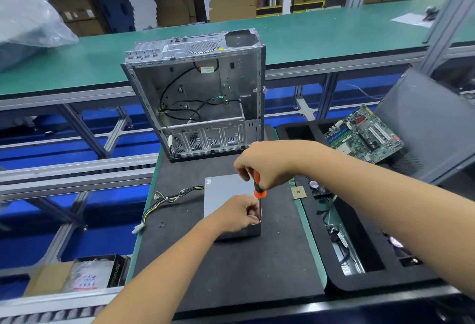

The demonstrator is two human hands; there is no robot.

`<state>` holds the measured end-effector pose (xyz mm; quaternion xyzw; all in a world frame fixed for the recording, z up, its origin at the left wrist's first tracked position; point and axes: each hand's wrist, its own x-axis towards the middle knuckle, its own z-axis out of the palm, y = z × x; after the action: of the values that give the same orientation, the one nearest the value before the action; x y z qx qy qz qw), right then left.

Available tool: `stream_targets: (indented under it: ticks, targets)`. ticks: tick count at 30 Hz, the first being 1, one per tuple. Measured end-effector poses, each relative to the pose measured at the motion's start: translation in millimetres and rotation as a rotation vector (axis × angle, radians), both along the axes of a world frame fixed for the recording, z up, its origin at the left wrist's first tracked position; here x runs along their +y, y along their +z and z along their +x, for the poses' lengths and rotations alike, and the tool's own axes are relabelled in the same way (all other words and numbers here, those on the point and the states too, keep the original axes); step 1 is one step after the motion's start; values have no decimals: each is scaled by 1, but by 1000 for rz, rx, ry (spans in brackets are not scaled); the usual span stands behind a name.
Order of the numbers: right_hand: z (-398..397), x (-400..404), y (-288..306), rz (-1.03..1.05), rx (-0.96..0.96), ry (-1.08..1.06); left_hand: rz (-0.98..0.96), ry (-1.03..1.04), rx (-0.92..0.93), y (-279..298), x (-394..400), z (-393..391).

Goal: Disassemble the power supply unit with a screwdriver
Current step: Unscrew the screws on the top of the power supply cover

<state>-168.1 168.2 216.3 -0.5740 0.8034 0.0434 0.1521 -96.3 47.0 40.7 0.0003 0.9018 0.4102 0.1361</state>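
Observation:
A grey metal power supply unit (226, 192) lies flat on the black mat (231, 272), its bundle of yellow and black cables (164, 201) trailing off to the left. My right hand (267, 163) grips the orange and black handle of a screwdriver (257, 192) held upright, tip down at the unit's near right corner. My left hand (237, 214) rests on that corner, its fingers curled close around the screwdriver's shaft near the tip. The screw itself is hidden by my fingers.
An empty computer case (200, 92) stands open behind the unit. Two small screws (161, 224) lie on the mat to the left. At right, a black foam tray (359, 272) holds a motherboard (365, 134), a CPU chip (299, 192) and cables. A cardboard box (74, 275) sits lower left.

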Motion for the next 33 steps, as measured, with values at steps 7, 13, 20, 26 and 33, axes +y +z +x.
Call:
stream_targets:
  ticks: [7, 13, 20, 26, 33]
  targets:
    - [-2, 2, -4, -1, 17, -48, -4, 8, 39, -3, -1, 1]
    - [-5, 2, 0, 11, -42, -116, -43, -5, 46, -8, -1, 2]
    - [-8, -5, 13, -129, -19, -143, 239, 284, 33, -1, -25, 11]
    - [-8, -30, -2, -140, -172, -268, 302, 605, 82, 14, -89, 36]
    - [-3, -66, -33, -155, -392, -298, -191, 751, 21, 4, -161, 80]
